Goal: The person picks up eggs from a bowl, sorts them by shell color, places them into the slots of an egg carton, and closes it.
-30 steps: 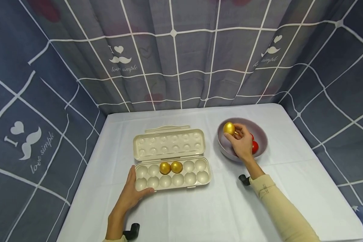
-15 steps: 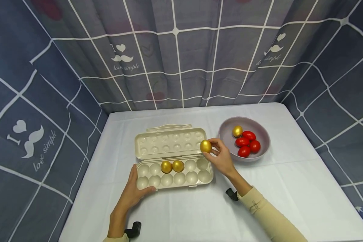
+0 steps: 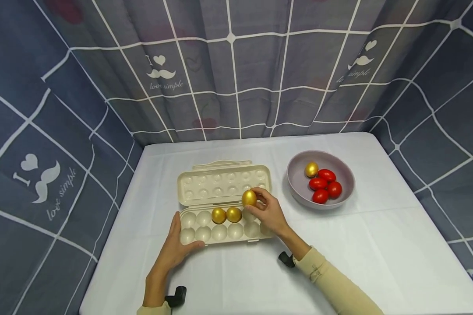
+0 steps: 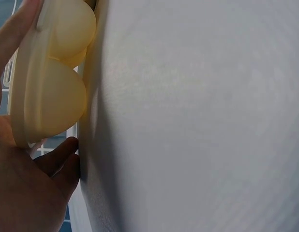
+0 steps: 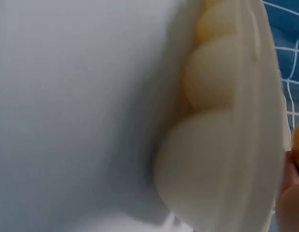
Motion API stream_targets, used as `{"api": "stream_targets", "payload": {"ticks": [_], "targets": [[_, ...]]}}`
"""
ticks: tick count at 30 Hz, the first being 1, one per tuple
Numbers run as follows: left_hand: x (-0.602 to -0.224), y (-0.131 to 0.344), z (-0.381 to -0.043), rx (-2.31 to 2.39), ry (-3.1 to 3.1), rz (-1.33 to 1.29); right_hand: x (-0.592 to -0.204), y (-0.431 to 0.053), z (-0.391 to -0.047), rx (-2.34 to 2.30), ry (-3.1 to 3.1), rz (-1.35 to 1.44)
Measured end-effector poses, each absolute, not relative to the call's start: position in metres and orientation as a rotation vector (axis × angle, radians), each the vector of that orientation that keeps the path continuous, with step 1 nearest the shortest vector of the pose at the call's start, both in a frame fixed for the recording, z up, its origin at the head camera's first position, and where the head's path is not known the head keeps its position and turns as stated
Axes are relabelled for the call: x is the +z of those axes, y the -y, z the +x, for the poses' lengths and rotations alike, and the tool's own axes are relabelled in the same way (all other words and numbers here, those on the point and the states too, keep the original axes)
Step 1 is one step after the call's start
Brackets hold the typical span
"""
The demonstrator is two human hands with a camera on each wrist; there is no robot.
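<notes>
A cream plastic egg carton [image 3: 219, 233] lies with its lid [image 3: 205, 185] folded back on the white table. Two golden eggs [image 3: 233, 215] sit side by side in its back row. My left hand [image 3: 171, 250] holds the carton's left end, thumb along the front edge and fingers at the side. The left wrist view shows that hand [image 4: 28, 186] against the end of the rounded cups. Above the back row, right of the seated eggs, my right hand [image 3: 271, 215] pinches a third golden egg [image 3: 249, 198]. This egg [image 5: 298, 145] shows at the right wrist view's edge.
A mauve bowl [image 3: 295, 188] stands to the right, holding one golden egg [image 3: 311, 169] and several red eggs [image 3: 320, 196]. Dark checked curtains [image 3: 256, 61] hang behind and beside the white-covered table [image 3: 236, 280].
My right hand has carried the golden egg left from over the bowl to above the carton. My left hand keeps its place on the carton's left end.
</notes>
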State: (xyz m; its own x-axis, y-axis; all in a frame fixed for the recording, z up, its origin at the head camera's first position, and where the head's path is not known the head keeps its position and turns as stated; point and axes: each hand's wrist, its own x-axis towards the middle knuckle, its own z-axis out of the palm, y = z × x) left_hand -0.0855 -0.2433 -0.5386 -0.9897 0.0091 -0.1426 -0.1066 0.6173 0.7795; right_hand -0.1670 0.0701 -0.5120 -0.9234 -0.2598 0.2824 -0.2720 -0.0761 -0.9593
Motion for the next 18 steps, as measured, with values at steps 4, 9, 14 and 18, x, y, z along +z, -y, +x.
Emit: {"api": "stream_targets", "payload": {"ticks": [4,9,14,18], "targets": [[-0.539,0.242,-0.086,1.316,-2.699,-0.1,-0.522,-0.066,-0.164,2.001,2.286,0.637],[-0.54,0.243,-0.085,1.31,-2.704,-0.103,-0.53,-0.062,-0.161,1.81,2.426,0.625],[-0.541,0.243,-0.086,1.317,-2.707,-0.092,-0.533,-0.062,-0.161,1.612,2.51,0.651],[-0.54,0.242,-0.086,1.323,-2.705,-0.092,-0.534,-0.063,-0.16,1.382,2.585,0.63]]}}
